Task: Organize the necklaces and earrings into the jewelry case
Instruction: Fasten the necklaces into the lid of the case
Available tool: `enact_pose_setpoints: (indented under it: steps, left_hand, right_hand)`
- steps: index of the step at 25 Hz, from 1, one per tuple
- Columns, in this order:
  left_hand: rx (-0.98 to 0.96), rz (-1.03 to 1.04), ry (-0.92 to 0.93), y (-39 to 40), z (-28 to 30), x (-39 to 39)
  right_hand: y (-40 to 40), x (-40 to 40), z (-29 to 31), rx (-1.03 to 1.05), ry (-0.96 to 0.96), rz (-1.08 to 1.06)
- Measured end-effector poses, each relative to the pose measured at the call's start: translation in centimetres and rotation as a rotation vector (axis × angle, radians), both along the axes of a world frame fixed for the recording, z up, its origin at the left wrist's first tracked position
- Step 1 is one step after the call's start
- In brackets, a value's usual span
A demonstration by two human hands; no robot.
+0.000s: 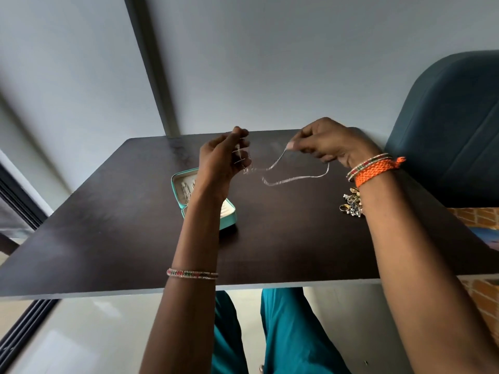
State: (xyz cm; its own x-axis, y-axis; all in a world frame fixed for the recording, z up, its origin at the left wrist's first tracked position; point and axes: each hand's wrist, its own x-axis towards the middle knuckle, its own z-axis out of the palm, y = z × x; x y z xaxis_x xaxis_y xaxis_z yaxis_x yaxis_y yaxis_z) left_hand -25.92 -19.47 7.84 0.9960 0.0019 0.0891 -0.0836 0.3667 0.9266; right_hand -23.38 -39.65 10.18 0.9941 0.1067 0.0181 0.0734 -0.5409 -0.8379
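Both hands hold a thin silver chain necklace in the air above the dark brown wooden bench. The left hand pinches one end between curled fingers; the right hand pinches the other, and the chain sags between them.

The task looks partly done. The open turquoise jewelry case with a cream lining, at 9 o'clock of the chain, already holds some silvery pieces. A small heap of gold and silver jewelry at 4 o'clock remains to be sorted.

Beyond the bench stand a pale grey wall and, at 2 o'clock, a dark teal padded chair.
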Motion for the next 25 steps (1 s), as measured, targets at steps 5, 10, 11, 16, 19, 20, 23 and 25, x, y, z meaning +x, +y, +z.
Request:
enact_pose_setpoints:
  steps: [5,10,11,16,19,20,23,25]
  left_hand:
    - [0.299,-0.177,0.003,-0.8,0.9,-0.8]
    - [0.348,-0.163,-0.026,-0.4,1.4,-1.2]
    - [0.366,-0.168,-0.037,-0.3,1.5,-1.2]
    - [0.496,-0.197,-0.097,0.2,1.0,-1.1]
    - [0.554,-0.218,-0.076,0.8,0.8,-1.2]
    - [0.558,-0.222,-0.052,0.8,0.7,-1.2]
    - [0.52,-0.184,0.05,1.0,0.1,-1.2]
    - [0.347,-0.246,0.123,1.4,-0.5,-1.0]
  right_hand:
    - [3.0,-2.7,2.6,-0.058,-0.08,0.426]
    - [4.8,-2.7,1.0,0.176,-0.358,0.193]
    - [5.2,-2.8,0.4,0.238,-0.368,0.135]
    - [5.8,-3.4,-1.9,0.293,-0.065,0.079]
    - [5.2,-3.3,-2.6,0.353,0.019,0.118]
    - [5.0,-3.2,-2.8,0.384,0.026,0.117]
    - [4.7,-3.1,-3.1,0.642,0.028,0.052]
    - [4.1,-2.9,-3.0,0.879,0.042,0.015]
